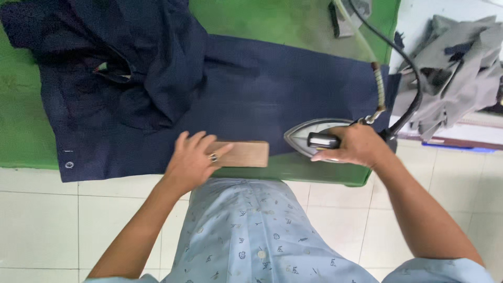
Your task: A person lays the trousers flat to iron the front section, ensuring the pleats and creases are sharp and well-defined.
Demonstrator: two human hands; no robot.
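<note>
Left hand (193,160) lies open, flat on a wooden block (242,153) over the navy trousers (220,94); at 3 o'clock, right hand (356,147) grips the iron (314,133).

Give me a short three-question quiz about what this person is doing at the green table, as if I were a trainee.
1. True or false: the right hand grips the iron by its handle.
2. What does the left hand press on? A) a wooden block B) a sponge C) a spray bottle
3. Fill in: the dark blue garment lies on a ____ table.

Key
1. True.
2. A: the wooden block, lying at the garment's near edge.
3. Green.
</note>
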